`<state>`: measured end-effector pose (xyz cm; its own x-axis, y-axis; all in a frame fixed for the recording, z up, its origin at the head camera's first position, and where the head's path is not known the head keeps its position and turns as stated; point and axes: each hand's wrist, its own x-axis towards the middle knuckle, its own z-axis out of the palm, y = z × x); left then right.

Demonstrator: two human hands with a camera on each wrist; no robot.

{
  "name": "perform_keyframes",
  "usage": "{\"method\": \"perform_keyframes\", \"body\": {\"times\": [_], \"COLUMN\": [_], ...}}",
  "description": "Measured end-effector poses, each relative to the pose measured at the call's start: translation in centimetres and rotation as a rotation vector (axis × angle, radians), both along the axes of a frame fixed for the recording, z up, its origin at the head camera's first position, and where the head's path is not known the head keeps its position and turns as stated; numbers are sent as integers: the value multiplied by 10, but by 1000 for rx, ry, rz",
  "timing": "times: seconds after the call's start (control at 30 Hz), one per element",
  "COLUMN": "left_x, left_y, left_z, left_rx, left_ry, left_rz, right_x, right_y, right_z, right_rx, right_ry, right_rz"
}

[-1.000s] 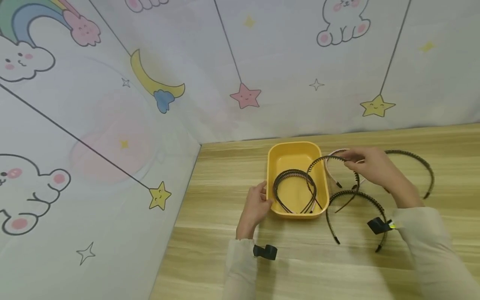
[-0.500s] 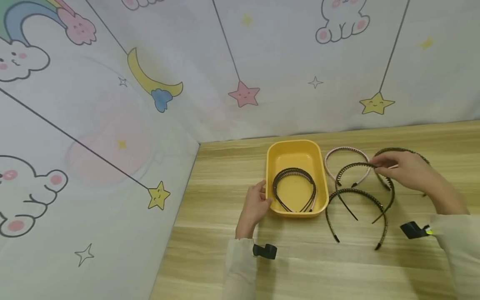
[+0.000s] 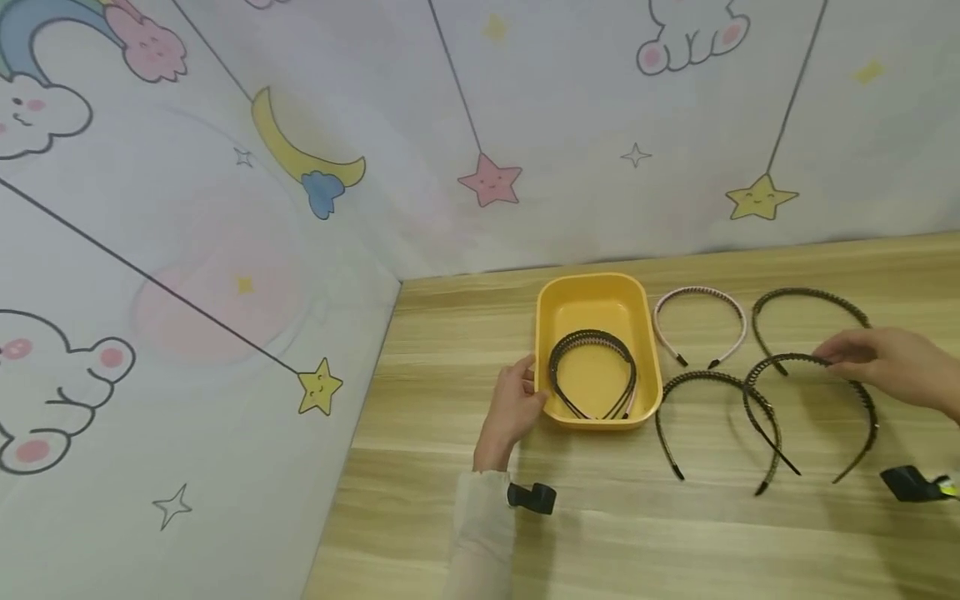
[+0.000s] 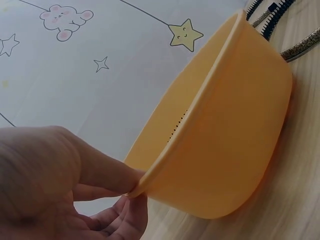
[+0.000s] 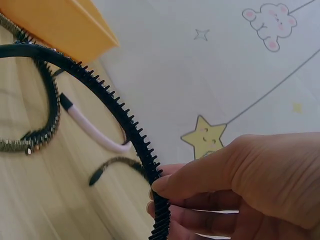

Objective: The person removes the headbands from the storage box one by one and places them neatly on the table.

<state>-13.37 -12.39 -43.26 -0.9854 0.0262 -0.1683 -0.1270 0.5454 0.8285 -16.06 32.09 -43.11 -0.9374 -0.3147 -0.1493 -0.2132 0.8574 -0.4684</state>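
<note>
My left hand grips the near left edge of a yellow plastic box, thumb on the rim and fingers under it. Inside the box lie several headbands, mostly dark, bunched at the near end. At the right, my right hand pinches a dark toothed headband between thumb and fingers near the top of its arch. In the head view this headband overlaps a dark headband lying on the table and another farther back. A pink headband lies just right of the box.
The wood-grain table meets a pale cloth wall printed with stars and animals close behind the box. A second printed wall rises along the table's left side.
My right hand has carried the dark headband from over the box's right side rightward and toward me, past the pink headband. My left hand stays on the box.
</note>
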Motion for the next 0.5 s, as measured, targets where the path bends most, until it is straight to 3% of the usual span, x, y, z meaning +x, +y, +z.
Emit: {"method": "perform_keyframes", "body": {"times": [0.2, 0.5], "left_x": [-1, 1], "left_y": [-2, 0], "left_z": [0, 2], "left_rx": [9, 22], "left_ry": [-5, 4], "left_rz": [3, 26], "right_x": [1, 4], "right_y": [16, 33], "right_z": [-11, -20], "right_rx": [23, 4], "right_ry": [9, -71], "right_rz": [9, -20]}}
